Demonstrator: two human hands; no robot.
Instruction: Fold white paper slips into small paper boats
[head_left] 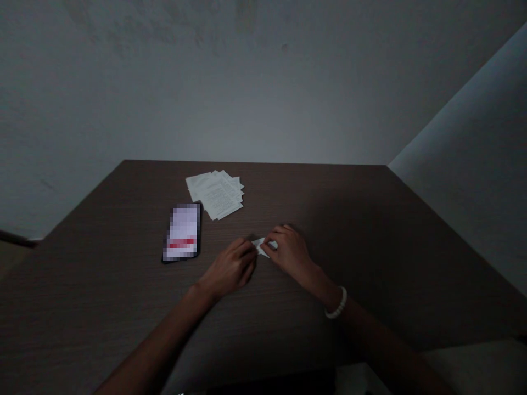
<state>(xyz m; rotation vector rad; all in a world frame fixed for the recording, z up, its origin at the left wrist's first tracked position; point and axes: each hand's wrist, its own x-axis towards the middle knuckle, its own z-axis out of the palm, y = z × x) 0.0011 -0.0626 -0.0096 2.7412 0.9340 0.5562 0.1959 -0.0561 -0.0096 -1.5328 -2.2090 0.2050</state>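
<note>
Between my two hands, near the middle of the table, is a small piece of white paper (260,247). My left hand (233,265) grips its left end with curled fingers. On the other side, my right hand (290,249) pinches the paper between thumb and fingers. Part of the paper is hidden under the fingers, so I cannot tell exactly how it is folded. Beyond my left hand lies a loose, fanned pile of printed white sheets (218,195). A white beaded bracelet (337,303) circles my right wrist.
A phone (181,232) with a lit, blurred screen lies left of my hands, just in front of the sheets. The dark wooden table (123,219) meets a grey wall (263,99) at its far edge. Another wall (477,137) runs along the right.
</note>
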